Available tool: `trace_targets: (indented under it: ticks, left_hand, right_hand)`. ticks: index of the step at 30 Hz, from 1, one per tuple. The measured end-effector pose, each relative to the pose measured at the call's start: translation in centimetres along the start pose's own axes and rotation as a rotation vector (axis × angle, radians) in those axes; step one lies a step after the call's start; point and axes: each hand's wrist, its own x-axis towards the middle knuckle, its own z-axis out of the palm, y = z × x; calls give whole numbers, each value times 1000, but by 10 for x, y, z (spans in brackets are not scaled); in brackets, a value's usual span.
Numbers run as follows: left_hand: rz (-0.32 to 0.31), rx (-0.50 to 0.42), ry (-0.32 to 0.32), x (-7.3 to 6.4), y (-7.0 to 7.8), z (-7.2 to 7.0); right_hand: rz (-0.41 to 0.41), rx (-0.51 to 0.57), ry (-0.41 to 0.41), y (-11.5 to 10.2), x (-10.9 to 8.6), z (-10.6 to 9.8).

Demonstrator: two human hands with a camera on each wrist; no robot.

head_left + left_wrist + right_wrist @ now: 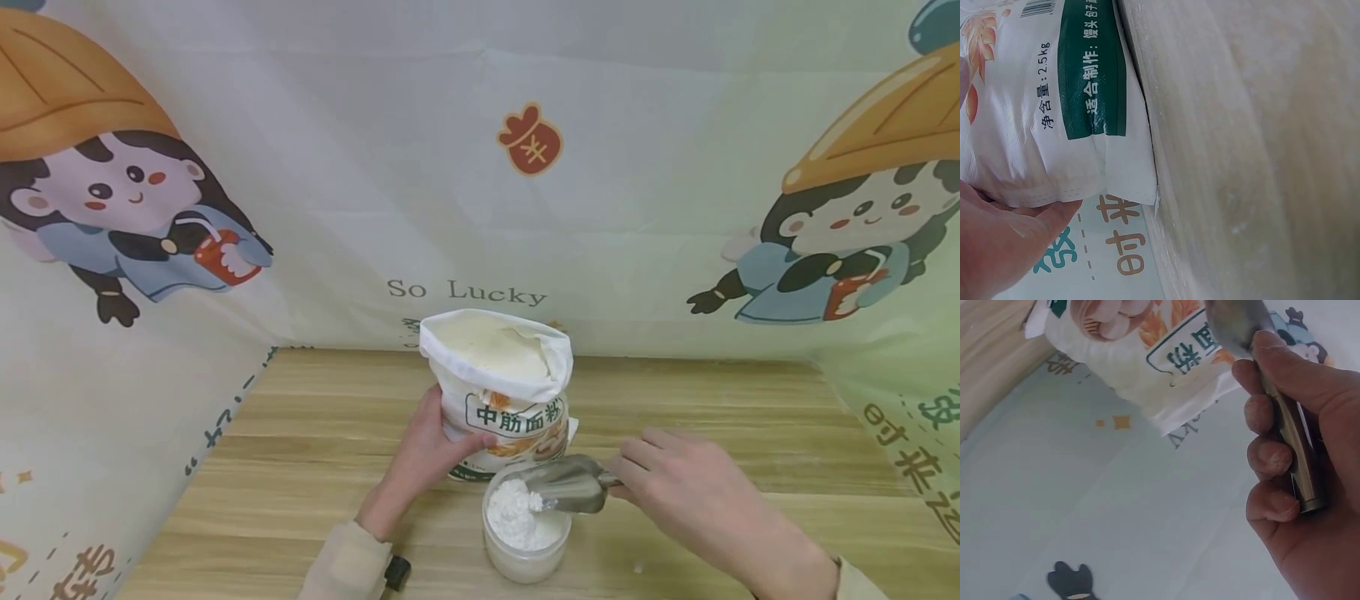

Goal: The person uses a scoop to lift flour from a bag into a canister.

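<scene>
An opened flour bag (457, 379) stands upright on the table, its top edge folded outward and pale flour (491, 346) showing inside. My left hand (431, 450) grips the bag's left side, thumb across the front. In the left wrist view that hand (1010, 244) curls round the side of the bag. A metal scoop (576, 483) is tilted over a clear round jar (525, 567), its mouth at a heap of white flour (513, 510) there. My right hand (686, 487) holds the scoop's handle (1297, 444), fingers wrapped round it.
The wooden table (322, 450) ends at a printed cloth backdrop (630, 250) behind the bag, and more cloth rises on both sides. A small white speck (638, 568) lies right of the jar. A black object (397, 572) shows at the left sleeve cuff.
</scene>
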Motion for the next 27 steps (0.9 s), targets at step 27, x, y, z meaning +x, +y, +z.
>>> trace_targets:
  ticks: [27]
  left_hand:
    - [-6, -11, -10, 2, 1, -1]
  right_hand:
    - [231, 199, 95, 57, -9, 3]
